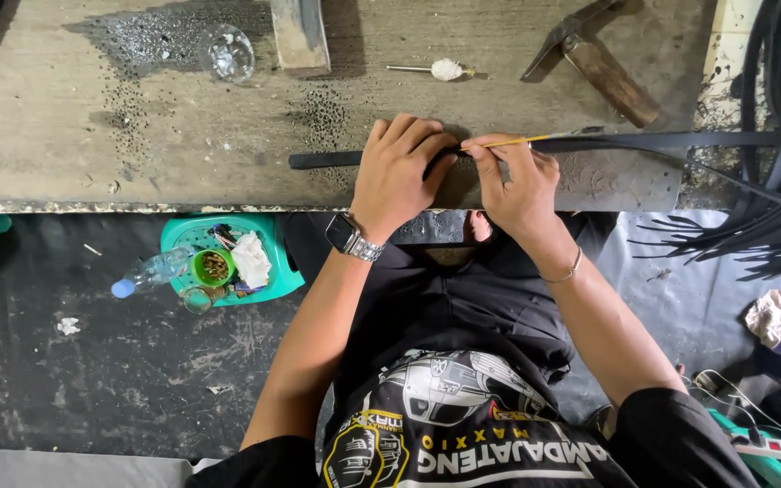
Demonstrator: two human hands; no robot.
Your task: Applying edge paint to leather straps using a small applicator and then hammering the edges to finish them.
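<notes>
Head view, looking down on a worn wooden counter (pixel 65 126) with the person seated at its near edge.

Left hand (pixel 397 172): lies palm down, fingers spread and curled over a long black strip (pixel 323 160) that runs flat along the counter. The hand presses the strip down; one end of the strip shows to the left of the hand. A wristwatch (pixel 347 235) with a metal band sits on that wrist.

Right hand (pixel 519 185): closed in a pinch on a thin yellow-handled brush (pixel 508 142), held low and nearly level. Its tip end meets the strip just beside the left hand's fingers. A thin bracelet (pixel 569 269) is on this wrist.

To the right, the strip continues as a black band (pixel 680 140) towards a bundle of black strips (pixel 770 217) hanging off the counter's end. A grey metal plate (pixel 616 181) lies under the right part of the work.

At the back of the counter: a small glass cup (pixel 229 54), a wooden block (pixel 300 36), a small white-tufted stick (pixel 436 70) and a hammer (pixel 603 63). Dark specks are scattered across the wood.

On the dark floor to the left: a green stool (pixel 273 280) carrying a small green cup (pixel 212 267) and white crumpled paper (pixel 251 258), and a plastic bottle (pixel 146 274) with a blue cap.
</notes>
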